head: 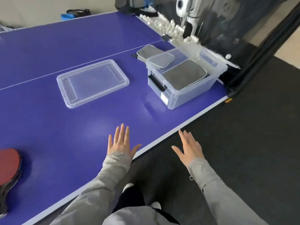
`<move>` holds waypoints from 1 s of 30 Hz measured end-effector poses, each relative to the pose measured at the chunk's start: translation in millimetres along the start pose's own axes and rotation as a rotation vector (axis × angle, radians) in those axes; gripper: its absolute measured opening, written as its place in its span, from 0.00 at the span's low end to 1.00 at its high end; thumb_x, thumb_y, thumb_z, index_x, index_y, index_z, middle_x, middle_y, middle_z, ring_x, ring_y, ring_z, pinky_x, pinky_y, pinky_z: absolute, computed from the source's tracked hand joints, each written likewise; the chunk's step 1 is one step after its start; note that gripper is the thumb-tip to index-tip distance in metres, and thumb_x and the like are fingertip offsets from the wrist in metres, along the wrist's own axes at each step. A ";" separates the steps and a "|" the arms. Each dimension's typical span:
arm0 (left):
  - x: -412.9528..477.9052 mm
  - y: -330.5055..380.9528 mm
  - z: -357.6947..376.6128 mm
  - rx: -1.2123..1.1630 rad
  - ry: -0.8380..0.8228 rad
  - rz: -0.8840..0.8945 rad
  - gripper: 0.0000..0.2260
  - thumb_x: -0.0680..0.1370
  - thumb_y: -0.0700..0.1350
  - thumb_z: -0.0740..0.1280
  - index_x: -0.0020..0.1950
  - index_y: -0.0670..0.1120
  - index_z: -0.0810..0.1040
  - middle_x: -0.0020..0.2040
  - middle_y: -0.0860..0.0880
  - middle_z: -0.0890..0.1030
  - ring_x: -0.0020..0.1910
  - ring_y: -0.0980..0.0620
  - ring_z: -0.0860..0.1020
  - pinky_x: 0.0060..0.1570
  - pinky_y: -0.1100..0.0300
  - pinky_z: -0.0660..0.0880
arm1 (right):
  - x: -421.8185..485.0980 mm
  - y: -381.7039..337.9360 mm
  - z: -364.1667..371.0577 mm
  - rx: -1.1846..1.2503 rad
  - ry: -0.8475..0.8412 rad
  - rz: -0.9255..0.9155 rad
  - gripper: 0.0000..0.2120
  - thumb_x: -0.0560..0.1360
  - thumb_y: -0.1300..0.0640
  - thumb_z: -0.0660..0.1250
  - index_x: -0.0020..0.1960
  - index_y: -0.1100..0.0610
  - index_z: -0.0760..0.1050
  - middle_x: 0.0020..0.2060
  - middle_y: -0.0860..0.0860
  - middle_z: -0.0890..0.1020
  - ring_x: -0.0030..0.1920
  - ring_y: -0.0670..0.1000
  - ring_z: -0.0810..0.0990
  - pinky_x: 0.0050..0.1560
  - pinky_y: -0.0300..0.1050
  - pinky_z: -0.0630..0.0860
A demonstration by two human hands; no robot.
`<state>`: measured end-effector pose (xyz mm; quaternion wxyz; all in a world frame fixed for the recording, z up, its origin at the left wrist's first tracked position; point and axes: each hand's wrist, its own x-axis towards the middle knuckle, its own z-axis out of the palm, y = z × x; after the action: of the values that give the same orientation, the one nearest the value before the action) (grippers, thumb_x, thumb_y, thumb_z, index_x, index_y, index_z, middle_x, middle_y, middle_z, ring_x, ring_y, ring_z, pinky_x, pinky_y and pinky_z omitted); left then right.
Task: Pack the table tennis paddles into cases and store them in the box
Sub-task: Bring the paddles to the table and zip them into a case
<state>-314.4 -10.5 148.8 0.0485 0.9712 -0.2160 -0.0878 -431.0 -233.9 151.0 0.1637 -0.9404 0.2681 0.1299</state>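
A clear plastic box [191, 93] stands at the right of the blue table, with grey paddle cases [185, 75] inside it. Another grey case [145, 51] lies on the table just behind the box. The box's clear lid [92, 82] lies flat to its left. Stacked paddles with red rubber on top [9, 166] sit at the lower left edge. My left hand [121, 143] hovers over the table's near edge, fingers spread and empty. My right hand [190, 146] is held out beyond the table edge, fingers straight and empty.
The blue table [65, 46] has a white centre line and a white near edge. Several white balls [164, 27] lie in a tray at the far right by a ball machine [186, 7]. Dark floor lies to the right.
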 end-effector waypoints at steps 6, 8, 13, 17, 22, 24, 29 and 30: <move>54.5 70.1 -21.8 -0.048 0.036 0.031 0.38 0.76 0.66 0.51 0.78 0.48 0.42 0.79 0.52 0.42 0.77 0.52 0.42 0.75 0.50 0.46 | 32.0 48.5 -40.4 0.052 0.092 0.038 0.34 0.78 0.40 0.55 0.77 0.47 0.43 0.78 0.51 0.51 0.77 0.52 0.48 0.74 0.55 0.54; 75.7 87.4 -25.2 -0.073 0.047 0.027 0.37 0.76 0.66 0.51 0.78 0.48 0.42 0.79 0.52 0.42 0.77 0.52 0.42 0.75 0.50 0.46 | 47.7 58.0 -51.9 0.069 0.124 0.022 0.34 0.77 0.40 0.57 0.77 0.48 0.45 0.77 0.52 0.54 0.77 0.52 0.50 0.74 0.56 0.56; 141.5 121.6 -22.6 -0.157 0.091 -0.054 0.37 0.77 0.66 0.51 0.78 0.48 0.42 0.79 0.52 0.43 0.77 0.52 0.42 0.75 0.51 0.45 | 106.5 75.9 -83.6 0.056 0.178 -0.059 0.34 0.78 0.42 0.58 0.77 0.50 0.48 0.77 0.52 0.56 0.77 0.52 0.53 0.74 0.53 0.56; 199.7 143.5 -24.3 -0.223 0.109 -0.154 0.37 0.76 0.66 0.51 0.78 0.47 0.43 0.79 0.52 0.43 0.77 0.52 0.42 0.75 0.50 0.45 | 162.2 86.6 -118.5 0.001 0.209 -0.191 0.33 0.78 0.44 0.59 0.77 0.52 0.50 0.76 0.53 0.59 0.76 0.53 0.56 0.74 0.54 0.57; 250.9 156.4 -35.0 -0.285 0.137 -0.240 0.37 0.76 0.66 0.53 0.78 0.47 0.45 0.79 0.53 0.45 0.77 0.52 0.43 0.75 0.50 0.45 | 229.0 91.2 -164.3 -0.038 0.256 -0.302 0.31 0.78 0.46 0.60 0.77 0.54 0.54 0.74 0.54 0.63 0.74 0.54 0.60 0.71 0.53 0.59; 266.4 155.9 -41.0 -0.293 0.127 -0.269 0.37 0.76 0.66 0.53 0.78 0.47 0.46 0.79 0.52 0.45 0.77 0.52 0.43 0.75 0.49 0.46 | 254.1 89.6 -178.4 -0.058 0.238 -0.336 0.31 0.79 0.46 0.59 0.77 0.55 0.54 0.74 0.54 0.62 0.75 0.54 0.58 0.72 0.53 0.58; 307.5 157.5 -57.4 -0.313 0.134 -0.369 0.38 0.76 0.67 0.52 0.78 0.47 0.44 0.79 0.52 0.44 0.77 0.52 0.42 0.75 0.49 0.46 | 317.5 76.0 -206.5 -0.082 0.201 -0.415 0.31 0.78 0.46 0.60 0.76 0.57 0.54 0.74 0.57 0.63 0.75 0.55 0.59 0.71 0.54 0.58; 316.4 158.1 -59.9 -0.312 0.134 -0.387 0.38 0.76 0.67 0.52 0.78 0.47 0.44 0.79 0.52 0.44 0.77 0.52 0.42 0.75 0.49 0.46 | 331.7 72.6 -211.2 -0.087 0.191 -0.425 0.31 0.78 0.46 0.60 0.76 0.57 0.54 0.74 0.57 0.63 0.75 0.56 0.59 0.72 0.53 0.58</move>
<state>-86.0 -285.2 181.1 0.1941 0.9789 -0.0064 -0.0633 -164.8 -525.1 216.3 0.1206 -0.9899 0.0726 0.0146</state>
